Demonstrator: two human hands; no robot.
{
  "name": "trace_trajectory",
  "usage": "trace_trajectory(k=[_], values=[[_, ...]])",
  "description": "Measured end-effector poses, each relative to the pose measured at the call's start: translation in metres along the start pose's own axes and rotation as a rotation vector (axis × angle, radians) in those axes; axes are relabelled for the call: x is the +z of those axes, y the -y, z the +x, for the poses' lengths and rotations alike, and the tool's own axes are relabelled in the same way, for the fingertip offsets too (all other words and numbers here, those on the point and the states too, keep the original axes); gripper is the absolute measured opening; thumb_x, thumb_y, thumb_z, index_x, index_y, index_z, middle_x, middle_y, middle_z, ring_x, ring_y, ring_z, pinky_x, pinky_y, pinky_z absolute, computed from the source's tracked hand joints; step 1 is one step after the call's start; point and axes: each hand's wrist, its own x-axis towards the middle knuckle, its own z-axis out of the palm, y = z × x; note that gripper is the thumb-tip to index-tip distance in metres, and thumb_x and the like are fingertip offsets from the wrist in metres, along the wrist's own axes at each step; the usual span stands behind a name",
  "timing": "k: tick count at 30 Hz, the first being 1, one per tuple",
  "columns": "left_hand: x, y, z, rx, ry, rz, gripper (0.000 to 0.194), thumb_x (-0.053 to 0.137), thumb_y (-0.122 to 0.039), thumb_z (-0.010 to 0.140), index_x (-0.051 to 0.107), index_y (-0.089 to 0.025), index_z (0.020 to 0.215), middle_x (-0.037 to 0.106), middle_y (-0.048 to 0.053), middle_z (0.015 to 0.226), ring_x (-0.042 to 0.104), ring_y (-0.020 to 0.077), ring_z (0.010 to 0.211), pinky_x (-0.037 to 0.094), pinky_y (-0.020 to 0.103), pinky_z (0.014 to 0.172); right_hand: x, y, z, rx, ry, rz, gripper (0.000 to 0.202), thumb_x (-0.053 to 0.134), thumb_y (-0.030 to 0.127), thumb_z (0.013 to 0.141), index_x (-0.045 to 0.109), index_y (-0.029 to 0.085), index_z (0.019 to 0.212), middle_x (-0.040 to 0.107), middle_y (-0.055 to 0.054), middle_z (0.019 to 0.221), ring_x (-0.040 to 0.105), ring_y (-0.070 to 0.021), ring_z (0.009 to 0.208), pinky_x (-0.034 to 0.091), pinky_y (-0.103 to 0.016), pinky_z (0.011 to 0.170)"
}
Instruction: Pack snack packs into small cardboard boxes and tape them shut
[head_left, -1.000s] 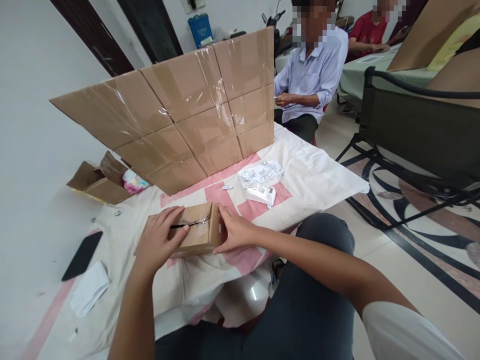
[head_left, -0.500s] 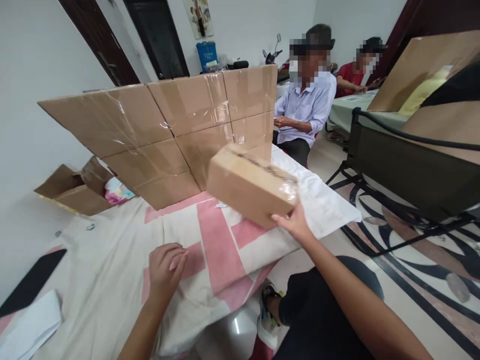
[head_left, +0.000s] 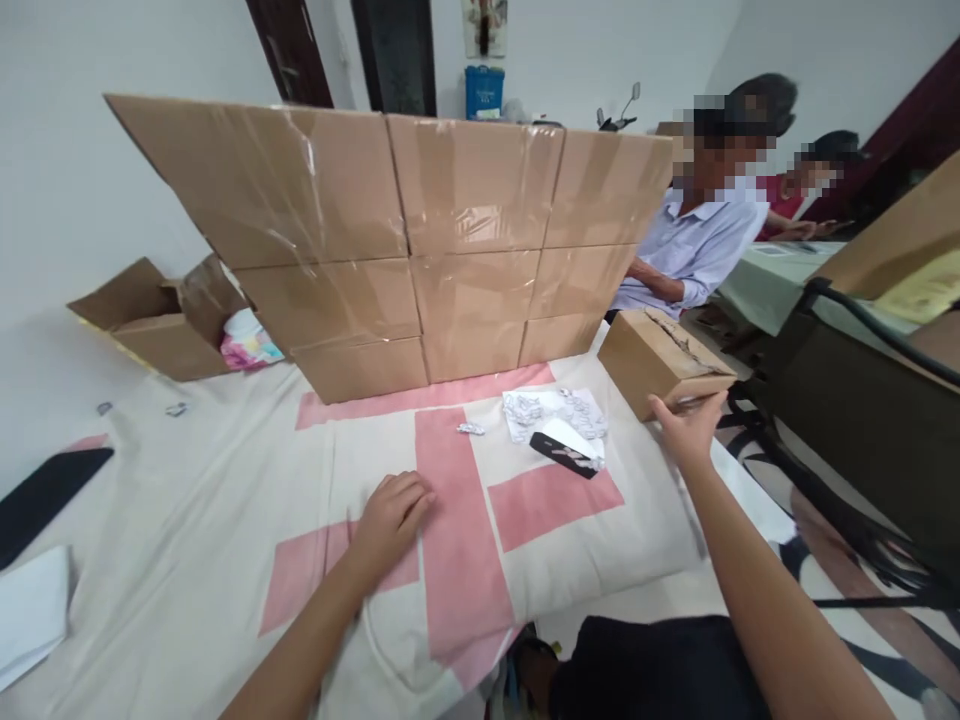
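At the right edge of the table, my right hand point(head_left: 691, 428) grips the near end of a small cardboard box point(head_left: 649, 365), thumb on its side and fingers toward the end and underside. A torn, dark strip runs along the box top. My left hand point(head_left: 396, 508) lies on the pink and cream tablecloth point(head_left: 457, 520), holding nothing, its fingers loosely bent. Between the hands and farther back lie white sheets with grey markings point(head_left: 521, 410) and a black and white flat item point(head_left: 564, 452). Beside them is a small silvery scrap point(head_left: 471, 428).
A tall partition of taped cardboard panels point(head_left: 472, 190) stands across the table's back. Behind the box sits a person in a light shirt point(head_left: 709, 240). An open carton point(head_left: 169, 335) stands left, a black flat object point(head_left: 52, 500) and folded white cloth point(head_left: 34, 610) nearer; a dark chair point(head_left: 862, 430) stands right.
My right hand has carried the box from above the table's middle to its right edge, revealing the white sheets and black item. My left hand has come down farther right on the cloth.
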Motion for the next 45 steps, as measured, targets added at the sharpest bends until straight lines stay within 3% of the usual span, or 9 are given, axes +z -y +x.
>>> trace_trajectory(k=[3, 7, 10, 19, 25, 30, 32, 38, 45], values=[[-0.002, 0.001, 0.0, -0.032, 0.0, -0.035, 0.031, 0.04, -0.032, 0.106, 0.054, -0.02, 0.081, 0.062, 0.0, 0.086, 0.056, 0.0161, 0.083, 0.038, 0.035, 0.082, 0.013, 0.032, -0.013, 0.044, 0.072, -0.03, 0.124, 0.077, 0.065, 0.066, 0.019, 0.0, 0.155, 0.018, -0.035, 0.159, 0.035, -0.0461, 0.139, 0.033, -0.064, 0.112], [-0.003, -0.001, 0.001, -0.008, 0.046, -0.039, 0.033, 0.039, -0.031, 0.106, 0.055, -0.02, 0.079, 0.063, 0.0, 0.084, 0.057, 0.016, 0.083, 0.037, 0.035, 0.081, 0.012, 0.085, -0.068, -0.429, 0.405, -0.099, 0.055, 0.056, 0.058, 0.091, 0.06, 0.021, 0.133, 0.058, -0.016, 0.141, 0.053, -0.0353, 0.124, 0.04, -0.058, 0.106], [-0.002, -0.001, 0.0, 0.041, 0.042, 0.004, 0.035, 0.039, -0.031, 0.106, 0.055, -0.02, 0.077, 0.063, 0.001, 0.082, 0.056, 0.0162, 0.08, 0.036, 0.035, 0.078, 0.011, 0.109, -0.104, -0.598, 0.576, -0.236, 0.037, 0.054, 0.052, 0.094, 0.071, 0.026, 0.114, 0.071, -0.011, 0.122, 0.055, -0.0363, 0.123, 0.039, -0.06, 0.103], [-0.003, 0.0, -0.005, 0.114, 0.034, 0.052, 0.04, 0.038, -0.032, 0.106, 0.056, -0.02, 0.073, 0.062, 0.001, 0.077, 0.055, 0.0165, 0.077, 0.033, 0.036, 0.075, 0.0, 0.109, -0.133, -0.752, 0.594, -0.361, 0.049, 0.055, 0.035, 0.092, 0.056, 0.02, 0.139, 0.059, -0.016, 0.143, 0.055, -0.0362, 0.127, 0.047, -0.056, 0.098], [-0.003, 0.001, -0.007, 0.138, 0.006, 0.067, 0.037, 0.043, -0.031, 0.104, 0.056, -0.02, 0.071, 0.063, 0.001, 0.078, 0.057, 0.0172, 0.078, 0.032, 0.036, 0.074, -0.013, 0.117, -0.146, -0.744, 0.369, -0.42, 0.039, 0.061, 0.037, 0.089, 0.063, 0.016, 0.121, 0.063, -0.019, 0.119, 0.056, -0.0354, 0.112, 0.05, -0.052, 0.096], [-0.004, -0.001, -0.008, 0.133, -0.012, 0.056, 0.036, 0.045, -0.026, 0.101, 0.055, -0.02, 0.067, 0.062, 0.001, 0.075, 0.057, 0.0178, 0.076, 0.033, 0.037, 0.073, -0.026, 0.113, -0.165, -0.592, 0.265, -0.438, 0.024, 0.054, 0.041, 0.094, 0.065, 0.02, 0.102, 0.062, -0.012, 0.098, 0.061, -0.027, 0.085, 0.053, -0.041, 0.076], [-0.004, -0.001, -0.008, 0.13, -0.012, 0.042, 0.036, 0.046, -0.026, 0.101, 0.055, -0.02, 0.066, 0.062, 0.001, 0.075, 0.057, 0.0179, 0.076, 0.033, 0.037, 0.073, -0.029, 0.111, -0.171, -0.568, 0.259, -0.439, 0.022, 0.051, 0.039, 0.096, 0.064, 0.021, 0.098, 0.063, -0.01, 0.097, 0.061, -0.0245, 0.078, 0.051, -0.038, 0.07], [-0.007, -0.002, -0.007, 0.114, 0.027, 0.051, 0.034, 0.045, -0.027, 0.1, 0.057, -0.021, 0.069, 0.063, 0.001, 0.075, 0.058, 0.0181, 0.076, 0.035, 0.036, 0.075, -0.029, 0.108, -0.185, -0.648, 0.296, -0.444, 0.019, 0.049, 0.029, 0.098, 0.065, 0.021, 0.093, 0.066, -0.01, 0.095, 0.064, -0.0259, 0.09, 0.05, -0.037, 0.074], [-0.009, -0.02, -0.006, 0.14, 0.06, 0.052, 0.034, 0.041, -0.028, 0.101, 0.058, -0.021, 0.072, 0.066, 0.002, 0.08, 0.061, 0.0176, 0.079, 0.036, 0.035, 0.074, -0.036, 0.105, -0.197, -0.624, 0.436, -0.155, 0.012, 0.052, 0.026, 0.095, 0.063, 0.021, 0.094, 0.067, -0.009, 0.099, 0.064, -0.0207, 0.083, 0.052, -0.034, 0.074]])
